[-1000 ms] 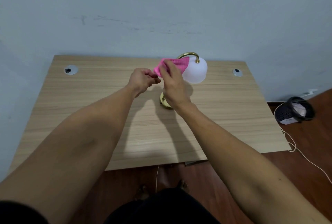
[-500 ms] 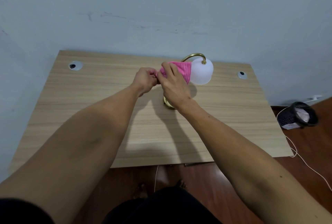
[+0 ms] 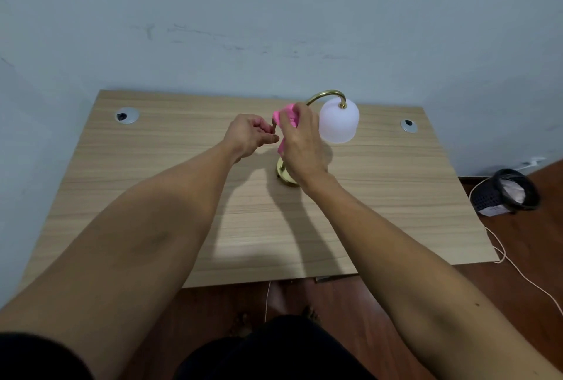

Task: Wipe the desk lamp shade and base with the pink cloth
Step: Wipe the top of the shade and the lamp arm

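A desk lamp stands mid-table with a white frosted shade (image 3: pixel 338 123) hanging from a curved brass neck (image 3: pixel 325 95); its round brass base (image 3: pixel 284 173) is partly hidden behind my right wrist. My right hand (image 3: pixel 300 143) grips the bunched pink cloth (image 3: pixel 286 116) just left of the shade, in front of the lamp's stem. Only small pieces of the cloth show around the fingers. My left hand (image 3: pixel 248 135) is closed beside it, its fingertips pinching at the cloth's left edge. The shade hangs bare, a small gap away from my right hand.
The lamp stands on a wooden desk (image 3: pixel 152 184) against a pale blue wall, with two cable grommets (image 3: pixel 126 115) (image 3: pixel 408 125). A dark waste basket (image 3: pixel 507 192) sits on the floor at the right, and a white cord (image 3: pixel 518 267) trails past the desk's right edge.
The pink cloth, earlier spread toward the shade, is now bunched up inside my right hand, and the shade is fully uncovered. Both hands stay close together left of the shade.
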